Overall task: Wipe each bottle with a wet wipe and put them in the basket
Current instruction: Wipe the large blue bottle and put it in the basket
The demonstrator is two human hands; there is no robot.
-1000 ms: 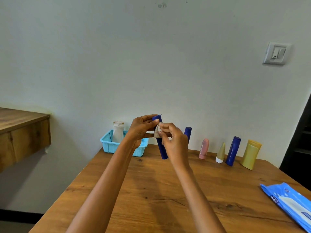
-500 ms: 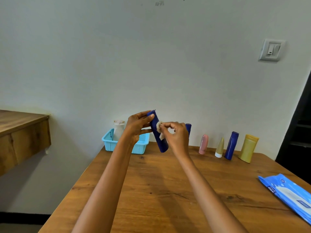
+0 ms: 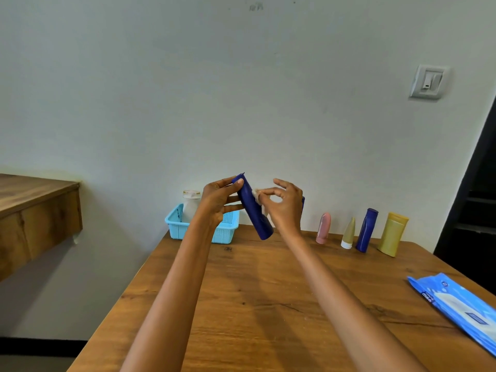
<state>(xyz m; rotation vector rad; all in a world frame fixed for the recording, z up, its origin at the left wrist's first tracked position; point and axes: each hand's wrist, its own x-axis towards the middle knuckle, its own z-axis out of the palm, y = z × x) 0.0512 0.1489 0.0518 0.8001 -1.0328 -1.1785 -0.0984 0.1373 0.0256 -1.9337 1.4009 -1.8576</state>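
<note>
Nearest us on the right of the desk [image 3: 268, 304] lies the blue pack of wipes [image 3: 456, 307], untouched. Further out, above the desk, we hold a dark blue bottle [image 3: 255, 210] tilted in the air, its top toward the left: our left hand [image 3: 217, 202] grips its upper end, fingers curled round it. Our right hand [image 3: 281, 208] pinches a small crumpled wet wipe [image 3: 256, 195] between thumb and forefinger against the bottle's side, the other fingers spread apart. We judge that we are midway through wiping this bottle. Next we would run the wipe down to the bottom end, turning the bottle in the left hand, then carry it left to the light blue basket [image 3: 177, 224], which stands at the far edge with a white bottle [image 3: 191, 205] already inside. Along the far edge to the right wait a pink bottle [image 3: 323, 228], a small cream tube [image 3: 348, 233], another blue bottle [image 3: 366, 229] and a yellow bottle [image 3: 393, 233], all still to be wiped
</note>
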